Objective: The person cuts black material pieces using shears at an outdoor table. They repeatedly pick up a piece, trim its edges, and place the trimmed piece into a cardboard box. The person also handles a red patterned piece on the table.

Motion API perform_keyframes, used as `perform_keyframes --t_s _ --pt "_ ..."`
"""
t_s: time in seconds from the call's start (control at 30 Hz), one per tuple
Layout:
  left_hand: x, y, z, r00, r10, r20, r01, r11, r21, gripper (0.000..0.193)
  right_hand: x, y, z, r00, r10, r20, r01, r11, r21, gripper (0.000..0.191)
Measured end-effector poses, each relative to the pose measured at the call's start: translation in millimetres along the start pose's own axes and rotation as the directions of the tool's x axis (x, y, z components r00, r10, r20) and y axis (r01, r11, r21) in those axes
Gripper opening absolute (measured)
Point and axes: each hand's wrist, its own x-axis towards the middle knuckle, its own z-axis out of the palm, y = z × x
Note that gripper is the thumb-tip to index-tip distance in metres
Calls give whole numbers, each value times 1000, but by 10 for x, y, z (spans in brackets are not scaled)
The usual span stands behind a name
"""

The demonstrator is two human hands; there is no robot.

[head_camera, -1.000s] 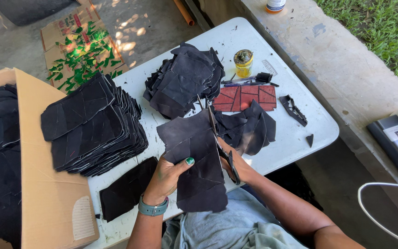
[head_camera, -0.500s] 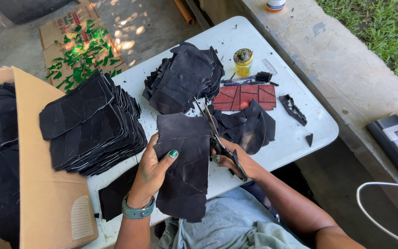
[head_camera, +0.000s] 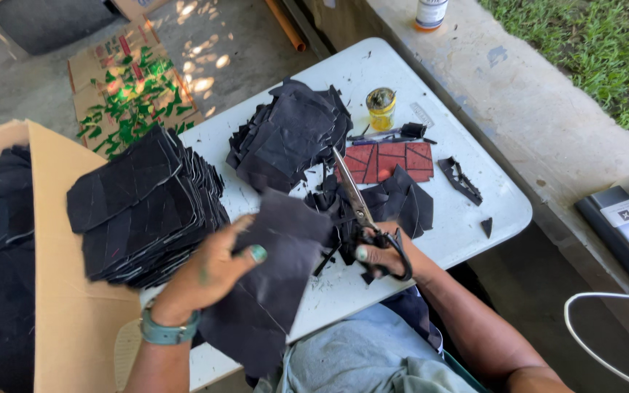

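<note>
Left grip: left hand [head_camera: 209,269] pinches a dark sheet [head_camera: 267,280] near its upper left edge, thumb on top, fingers under.
Right grip: right hand [head_camera: 380,256] closed through the handles of the scissors [head_camera: 362,215], blades pointing toward 11 o'clock, tips well apart from the sheet's edge.
Sheet position: held over the near edge of the white counter [head_camera: 467,225], lower end hanging past it toward the lap.
Handling, judged: thin, light and limp, leather-like; droops where unsupported, so best held close to the cut line.
Stack, 9 o'clock: tall pile of cut dark pieces [head_camera: 143,204], resting partly on a cardboard box flap [head_camera: 67,306].
Heap, 12 o'clock: loose dark offcuts [head_camera: 293,135].
Red panel, 1 o'clock: flat reddish piece [head_camera: 391,159] marked in segments, dark scraps overlapping its lower edge.
Jar, 1 o'clock: small yellow jar [head_camera: 381,109] beyond the red panel.
Scraps, 3 o'clock: narrow dark strip [head_camera: 460,178] lying alone.
</note>
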Motion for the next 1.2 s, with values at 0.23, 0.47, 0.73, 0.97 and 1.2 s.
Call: perform_keyframes --t_s 0.23,0.47,0.73,0.97,1.2 --pt "138 -385 743 995 80 -68 -39 884 467 68 163 -134 519 981 -193 -33 177 802 570 48" --pt "291 -313 1584 821 310 -480 -434 884 -171 58 352 -298 599 969 -191 -158 224 947 231 30" --pt "514 -288 1339 678 -158 -718 -619 404 -674 34 330 75 565 973 -212 -93 227 954 195 24" --pt "500 -222 1335 558 -24 -829 -570 715 -404 24 231 73 678 989 -140 -48 138 990 -42 31" --pt "478 -390 1425 685 -201 -701 -633 312 -708 27 197 -78 716 988 -142 -63 132 980 -148 35"
